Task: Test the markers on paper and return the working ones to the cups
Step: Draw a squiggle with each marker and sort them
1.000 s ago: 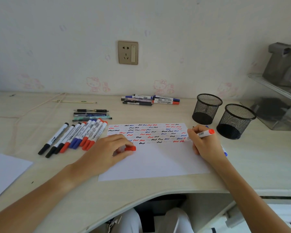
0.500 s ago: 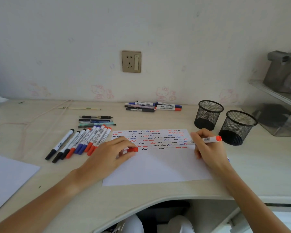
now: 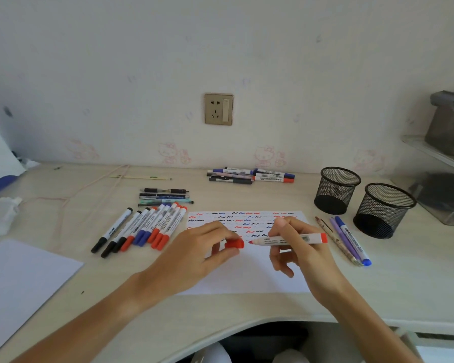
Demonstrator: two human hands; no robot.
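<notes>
Above the paper (image 3: 247,273), the right hand (image 3: 303,247) pinches a red marker (image 3: 288,240) level, tip facing the red cap (image 3: 234,243) pinched in the left hand (image 3: 197,254). Recapping goes best with cap and tip aligned, pushed straight until seated. The cups (image 3: 337,190) stand right of the paper.

You have one head-worn view, looking forward and down over the surface (image 3: 247,318) toward the wall (image 3: 247,48), close in.
</notes>
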